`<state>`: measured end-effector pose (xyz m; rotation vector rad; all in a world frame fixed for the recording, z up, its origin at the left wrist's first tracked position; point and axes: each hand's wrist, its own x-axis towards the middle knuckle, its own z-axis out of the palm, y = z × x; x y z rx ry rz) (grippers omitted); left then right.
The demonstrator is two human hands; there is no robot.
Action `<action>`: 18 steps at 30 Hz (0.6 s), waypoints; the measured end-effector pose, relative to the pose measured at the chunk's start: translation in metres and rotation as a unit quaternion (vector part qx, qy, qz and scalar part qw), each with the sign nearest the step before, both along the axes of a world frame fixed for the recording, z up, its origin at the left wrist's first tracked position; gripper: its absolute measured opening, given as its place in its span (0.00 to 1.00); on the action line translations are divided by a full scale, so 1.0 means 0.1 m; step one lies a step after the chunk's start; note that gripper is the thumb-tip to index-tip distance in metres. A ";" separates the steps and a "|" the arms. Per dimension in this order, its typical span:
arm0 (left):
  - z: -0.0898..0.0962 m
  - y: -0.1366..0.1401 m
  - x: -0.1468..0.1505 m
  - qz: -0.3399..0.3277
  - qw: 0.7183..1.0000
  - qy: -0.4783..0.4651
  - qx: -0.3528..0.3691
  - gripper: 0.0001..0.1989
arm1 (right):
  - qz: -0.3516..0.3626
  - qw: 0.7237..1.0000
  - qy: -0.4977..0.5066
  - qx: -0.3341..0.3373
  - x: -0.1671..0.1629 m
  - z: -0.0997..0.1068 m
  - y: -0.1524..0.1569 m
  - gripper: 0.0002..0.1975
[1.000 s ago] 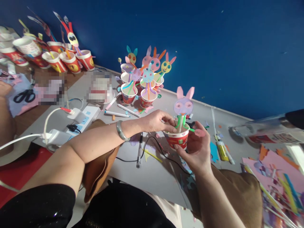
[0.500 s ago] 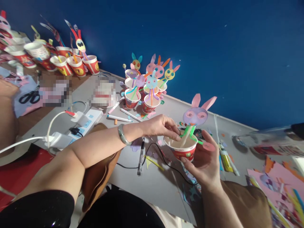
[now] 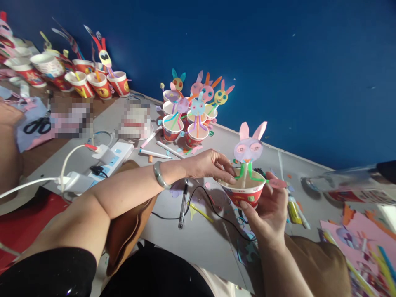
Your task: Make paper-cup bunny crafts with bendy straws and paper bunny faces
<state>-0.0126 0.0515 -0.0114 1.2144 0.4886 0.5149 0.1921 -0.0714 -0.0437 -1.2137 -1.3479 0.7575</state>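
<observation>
A red and white paper cup (image 3: 244, 196) rests in my right hand (image 3: 269, 214), with the thumb in front and fingers behind. From it rises a rabbit figure with a purple paper head (image 3: 247, 149) and pink ears. Bent green straws (image 3: 251, 173) form its arms; the one on the right crosses the rim to a pink paper piece (image 3: 276, 183). My left hand (image 3: 218, 167) is closed at the cup's left rim, thumb and fingertips pinched at the end of the left green straw. Its exact grip is partly hidden by the fingers.
More rabbit cups (image 3: 198, 134) stand against the blue wall, and others (image 3: 99, 86) at far left. Markers (image 3: 154, 154), a pen (image 3: 183, 206), a black cable, a power strip (image 3: 116, 159), a glue tube (image 3: 293, 209) and a bottle (image 3: 349, 187) lie around. Another person's arm (image 3: 9, 144) shows at left.
The cup has moved slightly right and turned in my right hand. The rabbit head shifted left and sits more upright over the cup. My left hand stays nearly in place.
</observation>
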 end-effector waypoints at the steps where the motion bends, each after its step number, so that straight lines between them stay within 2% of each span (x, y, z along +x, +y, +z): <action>1: 0.00 0.00 0.00 0.002 1.000 -0.004 -0.003 0.18 | -0.007 1.000 -0.002 0.001 0.00 -0.01 0.00 0.35; 8: -0.01 -0.01 -0.01 0.015 0.999 0.035 -0.017 0.17 | -0.016 1.000 0.017 0.005 0.00 -0.03 0.03 0.37; 12: 0.01 -0.01 -0.02 -0.004 0.998 0.058 -0.036 0.15 | -0.022 1.000 0.013 0.010 -0.01 -0.04 0.06 0.36; 18: 0.01 -0.02 0.00 0.023 0.998 0.044 -0.048 0.13 | -0.002 1.000 0.017 0.014 -0.02 -0.06 0.09 0.36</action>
